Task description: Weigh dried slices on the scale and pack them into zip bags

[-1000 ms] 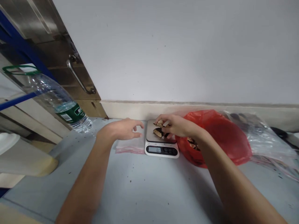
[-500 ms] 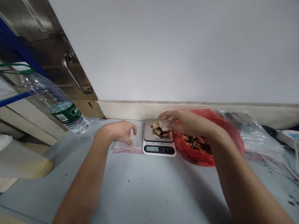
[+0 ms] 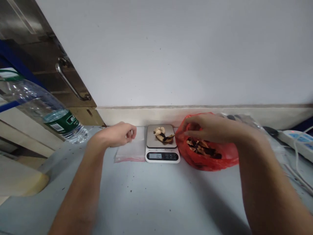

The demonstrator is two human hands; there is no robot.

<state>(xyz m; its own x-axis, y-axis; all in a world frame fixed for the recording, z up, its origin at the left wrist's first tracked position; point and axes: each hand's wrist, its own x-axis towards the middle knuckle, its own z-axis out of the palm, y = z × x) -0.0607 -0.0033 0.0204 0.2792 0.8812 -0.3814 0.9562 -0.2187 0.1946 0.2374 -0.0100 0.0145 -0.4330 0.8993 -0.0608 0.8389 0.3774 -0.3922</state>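
Observation:
A white kitchen scale (image 3: 163,156) stands near the wall, and its display seems to read 10.9. On its plate lie several dried, brown-edged slices (image 3: 164,135), pale on top. My left hand (image 3: 118,133) hovers left of the scale above a clear zip bag (image 3: 130,151); its fingers are curled in, with nothing visible in them. To the right sits an open red plastic bag (image 3: 212,165) holding many more dried slices (image 3: 201,147). My right hand (image 3: 207,127) is over this bag's mouth, thumb and fingers apart and holding nothing.
A water bottle (image 3: 58,117) with a green label stands at the left beside a whitish container (image 3: 22,176). Behind runs a white wall (image 3: 171,58). A power strip (image 3: 298,140) with cables lies at the far right, near clear plastic bags partly behind my right arm.
My right hand has moved right, from the scale's plate to over the red bag. The display went from 0.0 to about 10.9. My left hand's fingers have curled in.

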